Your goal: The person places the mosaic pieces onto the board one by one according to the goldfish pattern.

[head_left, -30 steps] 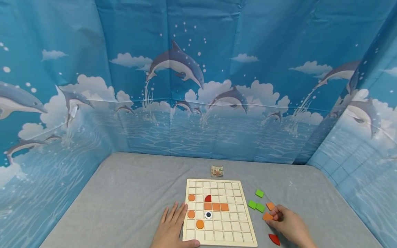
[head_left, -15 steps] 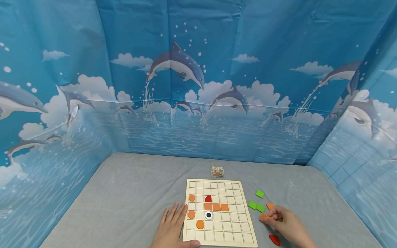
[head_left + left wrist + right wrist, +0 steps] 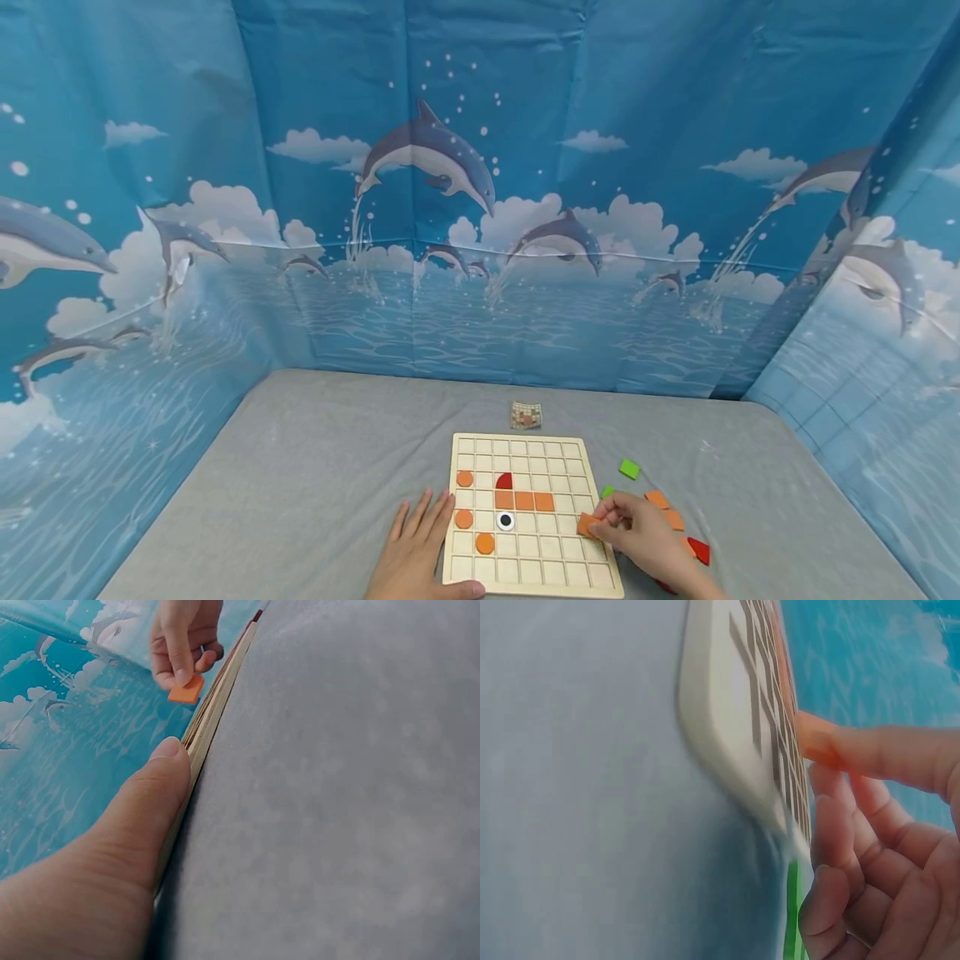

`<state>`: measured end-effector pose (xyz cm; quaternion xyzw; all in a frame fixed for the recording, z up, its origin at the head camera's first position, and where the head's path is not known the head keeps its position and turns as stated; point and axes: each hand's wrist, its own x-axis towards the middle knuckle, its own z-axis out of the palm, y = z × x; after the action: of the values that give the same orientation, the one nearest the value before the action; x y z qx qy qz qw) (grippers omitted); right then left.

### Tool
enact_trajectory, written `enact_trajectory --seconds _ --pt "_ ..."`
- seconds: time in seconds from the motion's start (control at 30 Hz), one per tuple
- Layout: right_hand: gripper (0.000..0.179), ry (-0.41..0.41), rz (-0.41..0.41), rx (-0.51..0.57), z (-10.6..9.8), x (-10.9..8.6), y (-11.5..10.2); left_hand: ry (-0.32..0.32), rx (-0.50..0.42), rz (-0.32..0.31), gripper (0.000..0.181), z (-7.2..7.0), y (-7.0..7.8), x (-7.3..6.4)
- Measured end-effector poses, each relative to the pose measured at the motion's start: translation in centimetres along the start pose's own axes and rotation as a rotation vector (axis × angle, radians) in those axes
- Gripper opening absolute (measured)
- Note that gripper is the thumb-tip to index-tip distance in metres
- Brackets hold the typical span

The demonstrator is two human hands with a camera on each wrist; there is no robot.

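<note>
My right hand (image 3: 637, 533) pinches an orange square tile (image 3: 587, 525) between thumb and fingers, over the right side of the wooden grid board (image 3: 525, 571). The left wrist view shows the same orange tile (image 3: 186, 690) held above the board's edge. My left hand (image 3: 416, 546) lies flat with spread fingers at the board's left side, its thumb on the near left corner. On the board sit a red quarter-circle (image 3: 505, 481), a row of orange squares (image 3: 524, 501), several orange discs (image 3: 485, 543) and a white disc with a black centre (image 3: 506, 521).
Right of the board lie green squares (image 3: 629, 469), partly hidden by my right hand, more orange squares (image 3: 657, 499) and red pieces (image 3: 699, 550). A small printed pattern card (image 3: 526, 415) lies beyond the board. A dolphin-printed curtain (image 3: 480, 317) encloses the grey table (image 3: 315, 467).
My right hand has lifted the orange tile from the loose pieces and carried it left over the board. My left hand has stayed in place.
</note>
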<state>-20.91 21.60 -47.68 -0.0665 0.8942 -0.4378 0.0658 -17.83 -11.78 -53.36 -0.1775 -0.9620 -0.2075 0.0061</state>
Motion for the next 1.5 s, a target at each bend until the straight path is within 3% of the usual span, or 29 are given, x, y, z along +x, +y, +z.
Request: enact_trajectory --seconds 0.2,0.37,0.73,0.93,1.3,1.5 --pt "0.019 -0.089 -0.111 0.044 1.4 0.8 -1.0 -0.006 -0.007 -0.007 0.109 -0.2 0.1 0.1" --pt "0.016 -0.123 -0.148 0.053 2.6 1.5 -1.7 -0.008 -0.009 -0.007 0.109 -0.3 0.2 0.0" --pt "0.013 -0.148 -0.192 0.007 4.3 2.6 -3.1 -0.03 0.0 -0.029 0.113 -0.4 0.3 0.2" --pt "0.011 -0.149 -0.215 -0.037 4.6 3.0 -3.6 -0.023 0.004 -0.026 0.114 -0.5 0.4 0.2" --pt "0.008 -0.167 -0.242 -0.022 4.8 3.2 -3.8 -0.036 0.009 -0.031 0.114 -0.5 0.5 0.2" --pt "0.008 -0.157 -0.223 -0.037 5.0 3.3 -3.9 -0.024 0.012 -0.026 0.113 -0.3 0.4 0.2"
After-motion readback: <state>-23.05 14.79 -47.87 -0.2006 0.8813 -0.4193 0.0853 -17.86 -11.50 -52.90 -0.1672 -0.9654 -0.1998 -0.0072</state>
